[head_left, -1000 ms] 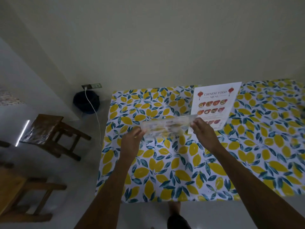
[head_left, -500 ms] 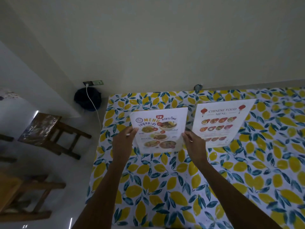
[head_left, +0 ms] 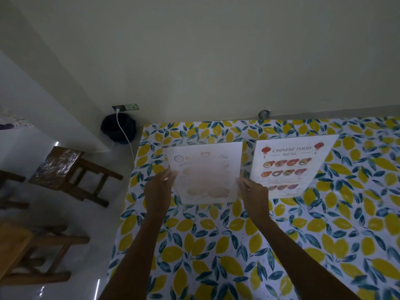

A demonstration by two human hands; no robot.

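Note:
A laminated menu sheet (head_left: 205, 172) with orange lettering and food pictures is held just above the table (head_left: 216, 245), which has a lemon-print cloth. Glare washes out most of its print. My left hand (head_left: 159, 189) pinches its left edge and my right hand (head_left: 253, 191) pinches its right edge. A second sheet, the Chinese food menu (head_left: 290, 165), lies flat on the cloth just to the right of the held one.
A wall runs along the table's far edge, with a small grey object (head_left: 264, 114) at its base. Left of the table are a wooden stool (head_left: 71, 172), another wooden piece (head_left: 28, 256), a dark round bag (head_left: 118, 129) and a socket (head_left: 125, 107) with a white cable.
The held menu went from edge-on and tilted to facing up beside the Chinese food menu, then lowered toward the cloth. Glare now hides its print. Both hands kept hold.

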